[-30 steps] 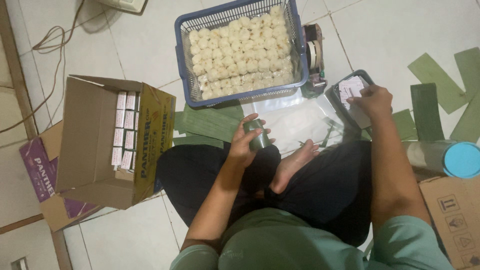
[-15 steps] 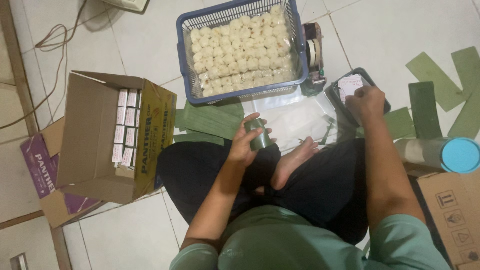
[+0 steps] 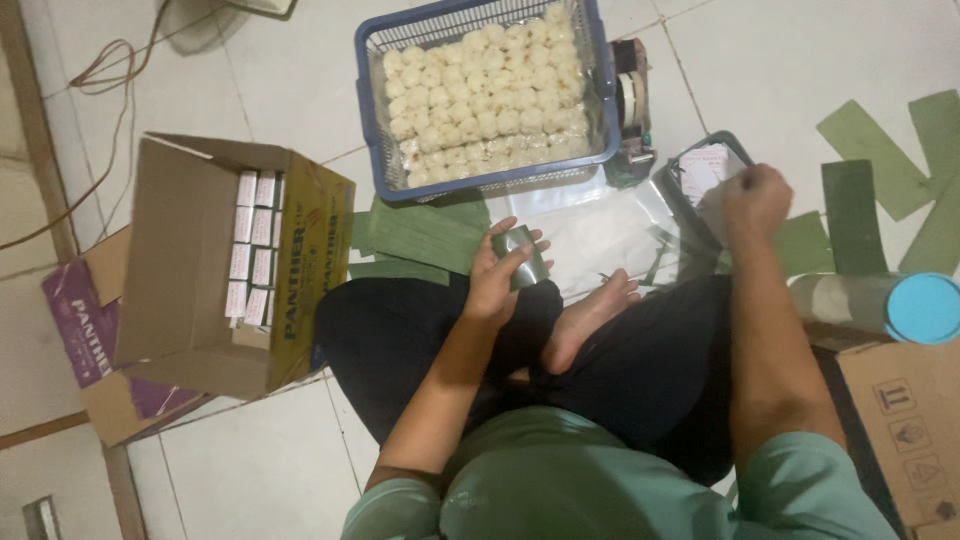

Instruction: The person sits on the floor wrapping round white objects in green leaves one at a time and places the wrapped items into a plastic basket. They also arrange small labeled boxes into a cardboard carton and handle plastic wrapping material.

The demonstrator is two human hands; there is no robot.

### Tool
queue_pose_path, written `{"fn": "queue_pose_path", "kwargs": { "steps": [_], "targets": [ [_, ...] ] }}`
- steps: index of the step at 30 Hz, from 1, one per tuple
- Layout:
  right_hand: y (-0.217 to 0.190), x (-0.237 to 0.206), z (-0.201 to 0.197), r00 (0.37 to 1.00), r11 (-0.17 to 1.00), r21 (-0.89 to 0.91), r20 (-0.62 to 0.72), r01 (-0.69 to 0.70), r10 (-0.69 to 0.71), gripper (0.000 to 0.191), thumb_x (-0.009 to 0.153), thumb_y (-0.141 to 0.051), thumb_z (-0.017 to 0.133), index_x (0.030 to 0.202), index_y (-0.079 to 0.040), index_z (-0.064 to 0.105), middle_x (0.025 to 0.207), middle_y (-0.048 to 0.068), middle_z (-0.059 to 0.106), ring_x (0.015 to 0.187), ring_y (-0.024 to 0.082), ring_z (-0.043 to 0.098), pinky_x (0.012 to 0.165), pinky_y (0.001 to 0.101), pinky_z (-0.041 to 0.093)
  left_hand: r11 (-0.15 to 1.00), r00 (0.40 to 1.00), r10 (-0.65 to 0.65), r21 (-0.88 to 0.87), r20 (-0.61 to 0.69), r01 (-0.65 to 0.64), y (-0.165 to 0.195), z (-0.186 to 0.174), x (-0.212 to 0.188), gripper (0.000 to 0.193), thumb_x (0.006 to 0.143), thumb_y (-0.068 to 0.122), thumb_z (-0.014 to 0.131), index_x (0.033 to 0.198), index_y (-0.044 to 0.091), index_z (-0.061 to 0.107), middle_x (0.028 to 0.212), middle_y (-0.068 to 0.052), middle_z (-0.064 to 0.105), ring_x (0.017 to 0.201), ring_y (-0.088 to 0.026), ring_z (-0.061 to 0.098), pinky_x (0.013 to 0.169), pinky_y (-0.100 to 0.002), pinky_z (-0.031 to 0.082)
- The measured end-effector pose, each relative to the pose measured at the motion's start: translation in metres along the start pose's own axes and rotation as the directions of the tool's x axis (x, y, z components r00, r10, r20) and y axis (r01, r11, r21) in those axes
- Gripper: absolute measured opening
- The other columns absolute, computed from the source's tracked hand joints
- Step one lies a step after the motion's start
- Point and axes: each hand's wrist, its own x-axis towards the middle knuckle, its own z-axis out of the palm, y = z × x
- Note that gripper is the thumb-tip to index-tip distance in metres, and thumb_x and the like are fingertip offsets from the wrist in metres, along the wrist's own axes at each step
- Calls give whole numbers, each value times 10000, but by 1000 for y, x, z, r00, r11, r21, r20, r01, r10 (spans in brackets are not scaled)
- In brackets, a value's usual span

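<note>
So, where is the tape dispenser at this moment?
In the head view, the tape dispenser stands on the floor right beside the blue basket, just beyond the right hand.

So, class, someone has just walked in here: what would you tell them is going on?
A person sits cross-legged on a tiled floor. The left hand holds a small leaf-wrapped parcel over the lap. The right hand reaches to a dark tray of small paper slips. A blue basket of pale round cakes stands ahead, with green leaf strips beside it.
</note>
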Motion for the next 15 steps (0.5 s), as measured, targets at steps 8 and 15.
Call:
{"fn": "queue_pose_path", "kwargs": {
  "steps": [8,15],
  "targets": [
    [-136,-46,-77,809,552,727,568,-408,-150,131,910,26,638,986,23,744,984,82,765,883,141,698,808,258,542,990,991,129,48,16,-130,14,-10,-1,558,939,-29,653,1434,59,410,1239,-190,614,1094,-322,671,874,-506,617],
    [-229,-114,-58,642,636,565,754,-525,-139,221,864,-32,751,1081,-5,720,923,43,719,848,108,666,774,254,537,980,973,200,-2,117,-201,29,-18,-21,541,975,-73,651,1462,22,436,1218,-178,663,1118,-250,670,977,-387,571]
  ]
}}
